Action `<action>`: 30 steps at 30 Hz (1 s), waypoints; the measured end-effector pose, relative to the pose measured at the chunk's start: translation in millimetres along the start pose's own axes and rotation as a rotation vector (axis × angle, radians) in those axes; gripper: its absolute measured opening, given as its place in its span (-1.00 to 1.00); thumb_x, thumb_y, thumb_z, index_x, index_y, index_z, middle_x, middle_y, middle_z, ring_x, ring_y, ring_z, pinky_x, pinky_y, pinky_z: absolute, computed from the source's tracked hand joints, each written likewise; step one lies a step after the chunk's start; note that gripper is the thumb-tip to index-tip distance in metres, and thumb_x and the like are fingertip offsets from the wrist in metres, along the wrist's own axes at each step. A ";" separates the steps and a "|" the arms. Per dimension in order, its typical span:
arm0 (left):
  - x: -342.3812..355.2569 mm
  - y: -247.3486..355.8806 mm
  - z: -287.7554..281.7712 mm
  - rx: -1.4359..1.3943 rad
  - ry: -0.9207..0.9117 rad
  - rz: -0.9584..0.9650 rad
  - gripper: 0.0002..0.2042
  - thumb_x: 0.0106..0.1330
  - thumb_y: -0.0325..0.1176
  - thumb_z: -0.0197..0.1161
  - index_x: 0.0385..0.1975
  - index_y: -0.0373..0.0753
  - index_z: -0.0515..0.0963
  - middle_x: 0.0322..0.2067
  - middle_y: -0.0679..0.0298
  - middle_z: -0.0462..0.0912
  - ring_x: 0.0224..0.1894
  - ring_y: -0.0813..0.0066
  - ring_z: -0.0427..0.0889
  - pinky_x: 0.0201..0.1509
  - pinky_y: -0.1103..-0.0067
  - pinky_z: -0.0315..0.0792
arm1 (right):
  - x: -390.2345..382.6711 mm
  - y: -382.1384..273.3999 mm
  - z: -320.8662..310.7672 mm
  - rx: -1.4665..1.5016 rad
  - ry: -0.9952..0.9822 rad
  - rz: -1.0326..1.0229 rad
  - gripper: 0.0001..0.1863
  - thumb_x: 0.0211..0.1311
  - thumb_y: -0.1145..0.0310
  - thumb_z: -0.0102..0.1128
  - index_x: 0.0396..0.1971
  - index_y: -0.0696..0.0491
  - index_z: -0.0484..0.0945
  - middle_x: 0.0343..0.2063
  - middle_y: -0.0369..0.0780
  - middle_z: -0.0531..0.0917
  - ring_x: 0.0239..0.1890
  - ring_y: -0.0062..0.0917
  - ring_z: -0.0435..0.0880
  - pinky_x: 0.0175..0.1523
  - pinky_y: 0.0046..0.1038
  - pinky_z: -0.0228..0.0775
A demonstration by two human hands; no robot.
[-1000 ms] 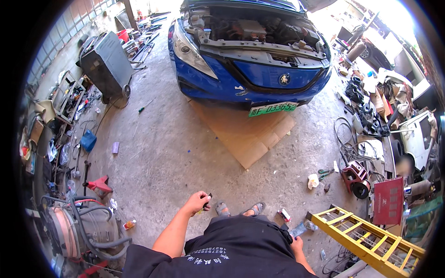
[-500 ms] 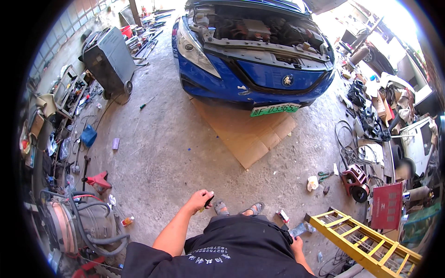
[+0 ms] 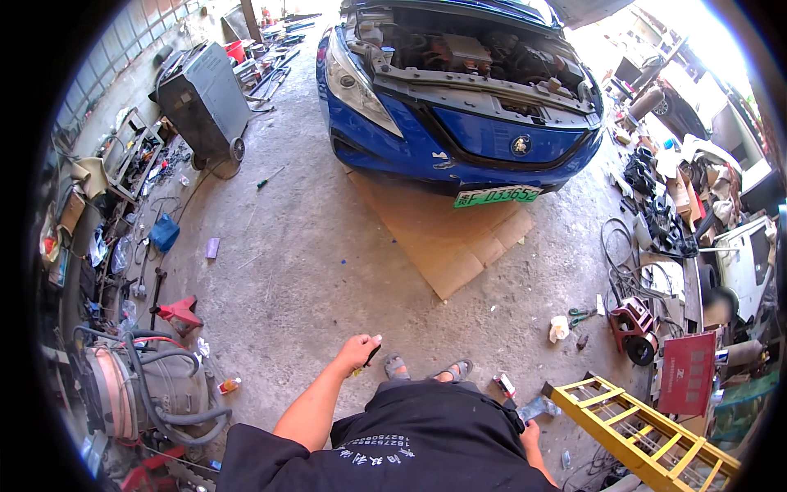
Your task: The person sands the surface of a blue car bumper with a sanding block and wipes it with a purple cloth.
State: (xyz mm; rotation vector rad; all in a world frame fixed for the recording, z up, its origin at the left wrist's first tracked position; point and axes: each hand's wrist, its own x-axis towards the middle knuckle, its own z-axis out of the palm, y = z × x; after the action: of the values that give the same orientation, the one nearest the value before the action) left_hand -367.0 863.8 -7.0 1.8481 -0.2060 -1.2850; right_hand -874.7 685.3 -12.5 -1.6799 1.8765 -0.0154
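Note:
My left hand (image 3: 358, 353) is closed in front of my body, above the concrete floor. A small black object (image 3: 373, 355) pokes out from its fingers, with a yellowish bit below; its exact kind is too small to make out. Down at my right side hangs my right hand (image 3: 531, 434), partly hidden by my dark shirt, its fingers unclear. A crumpled clear plastic piece (image 3: 539, 407) shows just beyond it. Ahead stands a blue car (image 3: 484, 152) with its hood raised and engine bay (image 3: 467, 57) exposed. Flattened cardboard (image 3: 443, 254) lies under its front bumper.
A yellow ladder (image 3: 648, 435) lies close on my right, near a red-and-black machine (image 3: 633, 328) and cables. To the left are a hose-wrapped drum (image 3: 147, 385), a red jack stand (image 3: 179, 315) and a grey wheeled cabinet (image 3: 205, 102). A screwdriver (image 3: 269, 178) lies on the floor.
The whole view has shifted slightly, so the car and floor items sit a little further right. My left hand has turned a little, still closed on the black object.

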 end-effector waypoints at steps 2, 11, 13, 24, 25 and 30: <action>3.4 -5.3 -1.2 0.020 0.017 0.012 -0.57 0.31 0.03 0.18 -0.53 -0.28 0.52 -0.67 0.34 0.46 -0.66 0.59 0.42 -0.59 0.57 0.33 | 2.2 1.6 2.8 0.004 0.007 0.012 -0.61 0.13 0.11 0.31 -0.43 0.22 0.58 -0.50 -0.06 0.66 -0.44 -0.38 0.60 -0.25 -0.29 0.42; 8.0 -9.8 -6.1 0.219 0.057 0.097 -0.54 0.33 0.04 0.15 -0.60 -0.28 0.45 -0.66 0.40 0.38 -0.58 0.61 0.26 -0.53 0.49 0.25 | -7.5 -22.1 -3.0 -0.003 -0.020 0.099 -0.61 0.13 0.12 0.31 -0.39 0.21 0.59 -0.44 -0.04 0.66 -0.37 -0.35 0.62 -0.20 -0.29 0.41; 8.4 -9.3 -5.4 0.282 0.078 0.126 -0.50 0.31 0.05 0.16 -0.60 -0.33 0.45 -0.67 0.27 0.41 -0.58 0.52 0.31 -0.49 0.44 0.27 | -8.2 -23.8 -3.8 -0.008 -0.027 0.119 -0.62 0.13 0.13 0.31 -0.36 0.21 0.60 -0.42 -0.04 0.67 -0.36 -0.36 0.62 -0.19 -0.30 0.41; 7.0 -22.0 -7.0 0.515 -0.034 0.089 -0.51 0.31 0.02 0.18 -0.63 -0.33 0.41 -0.72 0.29 0.37 -0.64 0.52 0.27 -0.60 0.41 0.24 | 1.0 21.7 11.9 0.084 -0.021 0.219 -0.55 0.10 0.05 0.29 -0.27 0.18 0.60 -0.27 0.03 0.67 -0.18 -0.16 0.65 -0.07 -0.25 0.42; 5.6 -24.7 -7.4 0.520 -0.030 0.085 -0.51 0.31 0.02 0.18 -0.63 -0.34 0.41 -0.72 0.29 0.37 -0.64 0.52 0.27 -0.59 0.41 0.24 | 2.1 27.3 13.8 0.094 -0.016 0.227 -0.55 0.10 0.05 0.29 -0.28 0.19 0.60 -0.28 0.03 0.67 -0.19 -0.16 0.65 -0.07 -0.25 0.42; 5.1 -20.7 5.2 0.588 -0.008 0.110 -0.52 0.30 0.01 0.19 -0.63 -0.33 0.42 -0.72 0.30 0.37 -0.66 0.52 0.29 -0.60 0.42 0.26 | 19.1 54.9 19.6 0.100 -0.011 0.252 -0.51 0.10 0.00 0.28 -0.26 0.18 0.59 -0.25 0.05 0.65 -0.13 -0.10 0.63 -0.02 -0.22 0.41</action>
State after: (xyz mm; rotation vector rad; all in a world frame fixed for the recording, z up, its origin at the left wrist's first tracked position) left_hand -375.5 871.0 -25.8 2.2775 -0.7446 -1.2363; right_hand -915.4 686.2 -58.4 -1.3660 2.0312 0.0028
